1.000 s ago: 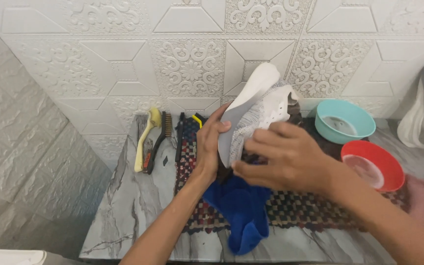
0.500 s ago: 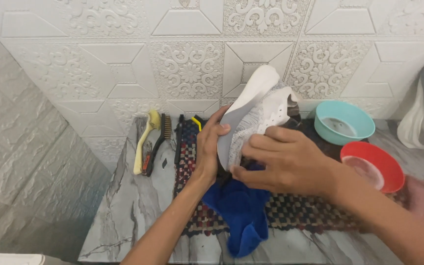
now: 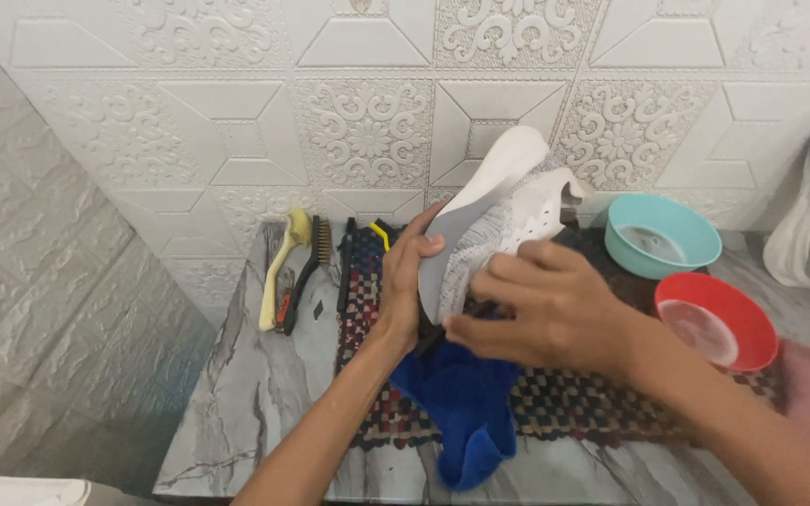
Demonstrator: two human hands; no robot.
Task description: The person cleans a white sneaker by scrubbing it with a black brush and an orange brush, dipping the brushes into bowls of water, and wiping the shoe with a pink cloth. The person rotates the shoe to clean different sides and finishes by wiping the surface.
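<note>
The fingers (image 3: pixel 424 245) of the left hand (image 3: pixel 403 286) are wrapped around the sole edge of a white shoe (image 3: pixel 494 220), held tilted above the bench (image 3: pixel 264 384). The right hand (image 3: pixel 541 309) is curled closed, pressing a blue cloth (image 3: pixel 461 403) against the shoe's side. Wiping appears in hand; firm strokes seem called for. A teal bowl (image 3: pixel 663 234) stands at two o'clock.

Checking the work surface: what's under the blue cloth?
The blue cloth hangs from the hands over a woven mat on the marble counter. Whatever lies directly beneath its folds is covered.
</note>
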